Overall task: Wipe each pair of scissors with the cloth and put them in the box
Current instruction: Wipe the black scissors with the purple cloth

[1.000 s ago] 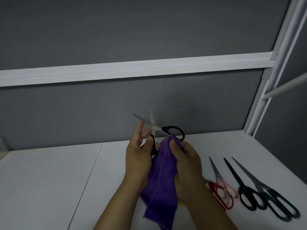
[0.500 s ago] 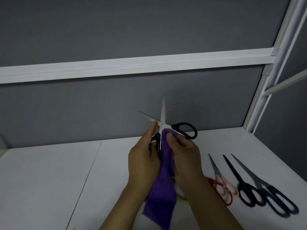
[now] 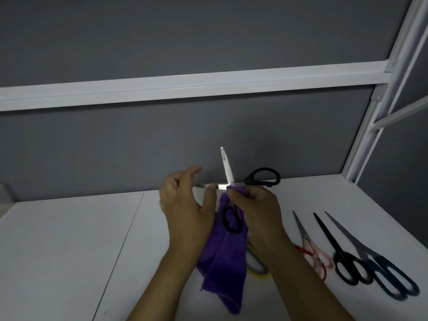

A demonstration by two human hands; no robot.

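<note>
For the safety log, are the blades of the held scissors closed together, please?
No, the black-handled scissors are spread open, one blade pointing up.

The cloth (image 3: 222,262) is plain purple, and the black-handled scissors (image 3: 228,172) have silver blades. At three o'clock from it lie pink-and-red scissors (image 3: 311,249), black scissors (image 3: 340,253) and dark blue scissors (image 3: 379,265) on a white table (image 3: 69,251).

No text, label, brand, number or sign can be read anywhere: none on the things in the hands, nor on anything beside them on the counter.
</note>
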